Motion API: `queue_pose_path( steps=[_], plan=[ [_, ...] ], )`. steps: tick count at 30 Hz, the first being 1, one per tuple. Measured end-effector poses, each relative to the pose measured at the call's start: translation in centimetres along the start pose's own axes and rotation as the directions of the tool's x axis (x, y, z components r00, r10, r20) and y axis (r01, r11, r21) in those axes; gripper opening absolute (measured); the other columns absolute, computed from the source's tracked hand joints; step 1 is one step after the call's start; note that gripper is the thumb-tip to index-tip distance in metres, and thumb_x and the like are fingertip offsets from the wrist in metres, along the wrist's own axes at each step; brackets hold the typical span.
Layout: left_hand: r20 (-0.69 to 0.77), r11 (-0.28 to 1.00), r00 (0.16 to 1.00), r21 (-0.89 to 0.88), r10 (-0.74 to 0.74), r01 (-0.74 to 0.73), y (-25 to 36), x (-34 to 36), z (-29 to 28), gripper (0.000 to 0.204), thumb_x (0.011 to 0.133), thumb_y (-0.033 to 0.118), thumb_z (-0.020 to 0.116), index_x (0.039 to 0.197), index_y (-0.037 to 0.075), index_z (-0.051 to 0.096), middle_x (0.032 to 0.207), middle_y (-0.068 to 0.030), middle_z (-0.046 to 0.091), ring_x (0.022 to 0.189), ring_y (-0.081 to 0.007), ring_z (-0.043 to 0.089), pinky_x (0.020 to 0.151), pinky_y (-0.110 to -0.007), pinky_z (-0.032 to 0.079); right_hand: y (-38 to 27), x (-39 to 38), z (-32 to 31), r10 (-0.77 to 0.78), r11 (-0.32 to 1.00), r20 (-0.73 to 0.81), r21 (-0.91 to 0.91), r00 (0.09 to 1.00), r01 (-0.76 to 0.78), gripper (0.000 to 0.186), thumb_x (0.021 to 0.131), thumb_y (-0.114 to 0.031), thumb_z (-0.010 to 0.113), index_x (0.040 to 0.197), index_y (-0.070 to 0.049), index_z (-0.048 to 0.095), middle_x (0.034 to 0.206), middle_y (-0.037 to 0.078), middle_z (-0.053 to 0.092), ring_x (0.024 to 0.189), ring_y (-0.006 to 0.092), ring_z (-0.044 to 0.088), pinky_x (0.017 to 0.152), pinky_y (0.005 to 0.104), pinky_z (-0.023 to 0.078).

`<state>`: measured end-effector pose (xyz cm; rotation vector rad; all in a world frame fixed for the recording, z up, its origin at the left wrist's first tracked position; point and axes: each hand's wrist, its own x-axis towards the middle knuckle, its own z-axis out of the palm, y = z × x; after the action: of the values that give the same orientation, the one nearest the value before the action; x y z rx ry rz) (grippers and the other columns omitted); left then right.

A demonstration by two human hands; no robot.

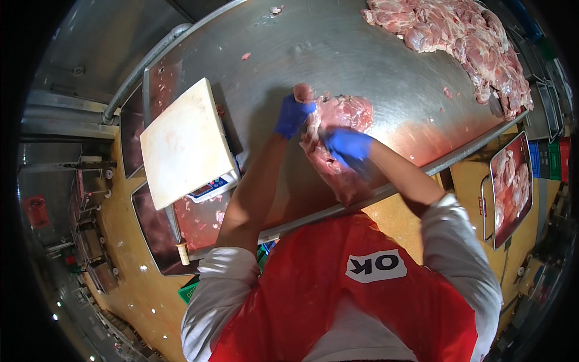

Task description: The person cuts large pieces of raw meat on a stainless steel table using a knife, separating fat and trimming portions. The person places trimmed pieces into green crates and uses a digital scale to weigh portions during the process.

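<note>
My left hand (293, 113), in a blue glove, grips the upper end of a long raw piece of meat (344, 112) on the steel table (265, 60). Lower down, my blue-gloved right hand (346, 146) lies on the middle of the same piece; its fingers are smeared by motion, so I cannot tell whether they hold anything. Left of both arms, a white board (181, 142) tops a digital scale (214, 186).
A large meat pile (434, 33) covers the table's back right. Steel trays (145, 217) with scraps sit left, beside a wooden-handled steel tool (181, 251); a meat-filled tray (510, 175) stands right. A rail (142, 66) runs along the left.
</note>
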<state>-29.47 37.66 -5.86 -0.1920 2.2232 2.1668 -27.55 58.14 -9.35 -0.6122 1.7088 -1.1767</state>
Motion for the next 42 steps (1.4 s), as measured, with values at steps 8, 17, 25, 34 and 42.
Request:
queue_pose_path(
  steps=[8, 17, 25, 34, 42],
  plan=[
    [0.045, 0.955, 0.994, -0.284, 0.099, -0.082, 14.1, -5.3, -3.6, 0.024, 0.078, -0.002, 0.061, 0.101, 0.003, 0.062, 0.086, -0.0036, 0.064, 0.076, -0.0147, 0.065, 0.068, -0.028, 0.052, 2.1, -8.3, 6.5, 0.026, 0.996, 0.030, 0.079, 0.999, -0.028, 0.026, 0.098, -0.022, 0.046, 0.085, -0.004, 0.060, 0.070, 0.006, 0.058, 0.053, 0.0147, 0.056, 0.046, 0.0294, 0.044],
    [0.153, 0.971, 0.970, -0.116, -0.190, 0.209, 3.9, -21.2, -8.6, 0.025, 0.084, 0.003, 0.059, 0.109, 0.004, 0.056, 0.086, -0.0025, 0.059, 0.081, -0.0152, 0.059, 0.074, -0.028, 0.049, 1.9, -15.0, -0.6, 0.352, 0.748, -0.501, 0.658, 0.790, 0.084, 0.019, 0.099, -0.026, 0.051, 0.092, -0.008, 0.053, 0.066, 0.005, 0.055, 0.047, 0.0151, 0.053, 0.040, 0.0307, 0.050],
    [-0.538, 0.926, 0.832, -0.366, -0.131, -0.091, 20.0, -17.8, -42.6, 0.030, 0.086, 0.018, 0.061, 0.110, 0.000, 0.058, 0.104, -0.0164, 0.061, 0.098, -0.0235, 0.062, 0.086, -0.040, 0.054, 4.9, -14.3, -3.2, 0.308, 0.774, -0.489, 0.628, 0.816, 0.083, 0.021, 0.099, -0.027, 0.052, 0.092, -0.007, 0.053, 0.069, 0.005, 0.057, 0.051, 0.0165, 0.056, 0.047, 0.0328, 0.051],
    [-0.045, 0.965, 0.970, -0.122, -0.238, 0.232, 8.6, -21.1, -6.9, 0.048, 0.093, 0.021, 0.059, 0.134, 0.002, 0.042, 0.109, -0.0138, 0.060, 0.093, -0.0212, 0.063, 0.077, -0.030, 0.052, 7.1, -5.8, -12.7, 0.063, 0.930, -0.581, 0.329, 0.811, 0.163, 0.022, 0.095, -0.030, 0.059, 0.089, -0.009, 0.061, 0.078, 0.000, 0.058, 0.072, 0.0102, 0.054, 0.065, 0.0268, 0.045],
    [-0.123, 0.942, 0.992, 0.334, 0.006, 0.035, -6.1, -16.9, 4.8, 0.111, 0.066, 0.029, 0.080, 0.148, -0.004, 0.013, 0.136, -0.0265, 0.038, 0.120, -0.0399, 0.045, 0.100, -0.044, 0.041, 1.0, 2.8, -15.0, 0.218, 0.816, -0.006, 0.550, 0.976, -0.179, 0.033, 0.091, -0.021, 0.063, 0.118, -0.003, 0.062, 0.097, 0.003, 0.064, 0.086, 0.0107, 0.059, 0.081, 0.0260, 0.051]
  ],
)
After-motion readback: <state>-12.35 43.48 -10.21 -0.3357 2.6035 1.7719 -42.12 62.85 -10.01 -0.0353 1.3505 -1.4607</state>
